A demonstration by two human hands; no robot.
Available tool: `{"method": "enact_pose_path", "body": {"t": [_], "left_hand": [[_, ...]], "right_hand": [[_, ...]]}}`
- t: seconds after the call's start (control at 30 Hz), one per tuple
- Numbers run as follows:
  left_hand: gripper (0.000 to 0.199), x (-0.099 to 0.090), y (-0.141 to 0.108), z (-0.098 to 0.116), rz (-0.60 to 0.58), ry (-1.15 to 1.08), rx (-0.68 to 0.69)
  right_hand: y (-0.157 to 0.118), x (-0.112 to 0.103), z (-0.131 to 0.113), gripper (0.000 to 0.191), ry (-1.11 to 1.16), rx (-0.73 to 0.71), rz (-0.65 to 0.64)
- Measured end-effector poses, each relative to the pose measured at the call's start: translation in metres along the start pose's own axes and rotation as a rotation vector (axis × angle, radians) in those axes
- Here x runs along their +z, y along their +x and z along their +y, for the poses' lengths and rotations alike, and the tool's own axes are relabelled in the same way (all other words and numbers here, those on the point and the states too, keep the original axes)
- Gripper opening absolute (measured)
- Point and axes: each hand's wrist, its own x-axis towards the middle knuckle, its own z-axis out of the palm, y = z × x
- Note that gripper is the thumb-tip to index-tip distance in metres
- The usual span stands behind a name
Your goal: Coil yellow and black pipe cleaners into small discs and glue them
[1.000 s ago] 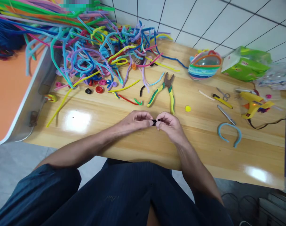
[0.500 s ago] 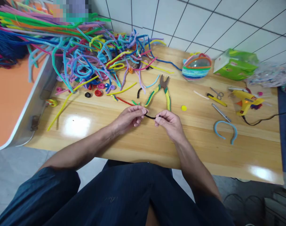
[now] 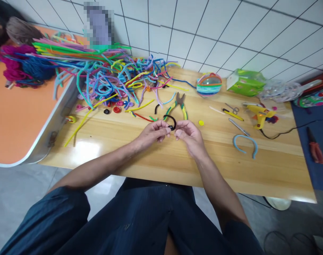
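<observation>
A black pipe cleaner (image 3: pixel 173 119) is bent into a hook, its free end curving up and to the left. My left hand (image 3: pixel 155 131) pinches its lower end between thumb and fingers, where a small dark round piece (image 3: pixel 171 127) shows; I cannot tell if that is a coil or a button. Close beside the curve, my right hand (image 3: pixel 190 135) has its thumb and fingertips drawn together; what they grip is hidden. Just beyond both hands lie pliers (image 3: pixel 180 102) with yellow-green handles, jaws spread. A short black piece (image 3: pixel 156 108) lies left of them.
A tangle of coloured pipe cleaners (image 3: pixel 103 76) covers the back left, with buttons (image 3: pixel 117 110) in front. To the right lie a yellow cap (image 3: pixel 201 123), a cutter (image 3: pixel 234 114), scissors (image 3: pixel 232 108), a blue bent pipe cleaner (image 3: pixel 245 136) and a corded glue gun (image 3: pixel 264 117).
The black pipe cleaner, earlier stretched between both hands, now curls upward from my left fingertips. My hands have come closer together. The camera view has shifted.
</observation>
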Motion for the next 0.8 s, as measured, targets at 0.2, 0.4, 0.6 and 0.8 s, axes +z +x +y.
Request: {"method": "enact_pose_path", "body": {"t": [0.2,0.4,0.6,0.8], "left_hand": [[0.037,0.004,-0.01,0.003,-0.036,0.216,0.107],[0.024,0.005,-0.015,0.011,-0.102,0.423,0.172],[0.04,0.012,-0.017,0.007,0.035,-0.015,-0.048],[0.046,0.009,-0.021,0.004,-0.004,0.272,0.1]], "right_hand": [[-0.008,0.01,-0.003,0.035,-0.177,-0.04,-0.027],[-0.023,0.005,-0.009,0.025,-0.376,-0.05,-0.027],[-0.033,0.001,-0.007,0.04,-0.099,-0.149,0.257],[-0.036,-0.007,-0.015,0.033,-0.275,-0.193,0.262]]}}
